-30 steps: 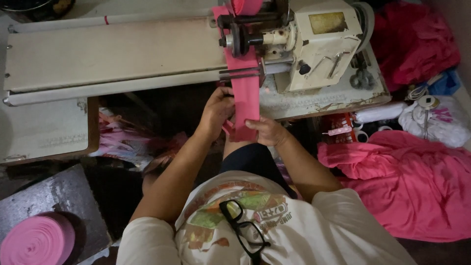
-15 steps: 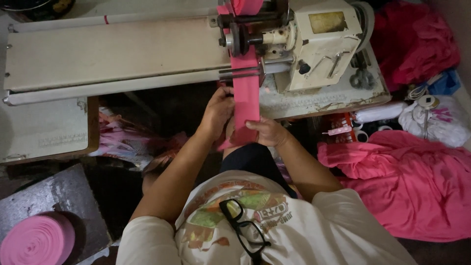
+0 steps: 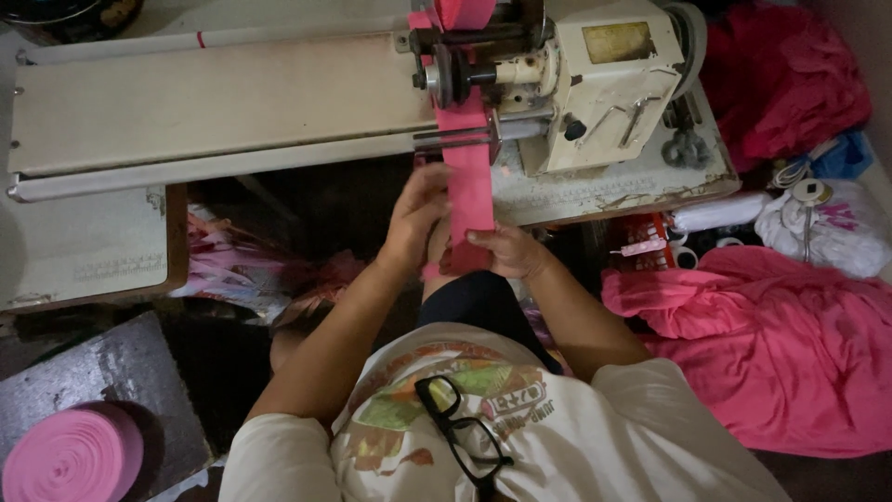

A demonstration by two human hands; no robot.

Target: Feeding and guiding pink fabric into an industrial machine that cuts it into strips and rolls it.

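Observation:
A pink fabric strip (image 3: 467,177) runs down from the feed rollers of a cream sewing machine (image 3: 599,79) to my lap. My left hand (image 3: 414,219) grips the strip's left edge just below the table edge. My right hand (image 3: 507,252) pinches its lower end from the right, thumb on top. Both hands sit close together in front of the machine. The part of the strip below my hands is hidden.
The machine stands on a worn cream table (image 3: 214,102) with a long guide rail. A heap of pink cloth (image 3: 771,344) lies at the right, red cloth (image 3: 785,84) behind it. A pink tape roll (image 3: 70,455) sits low left. Black glasses (image 3: 460,428) hang on my shirt.
Both hands stay on the pink strip; my left hand has slid slightly down along its edge. The machine and the rest look the same.

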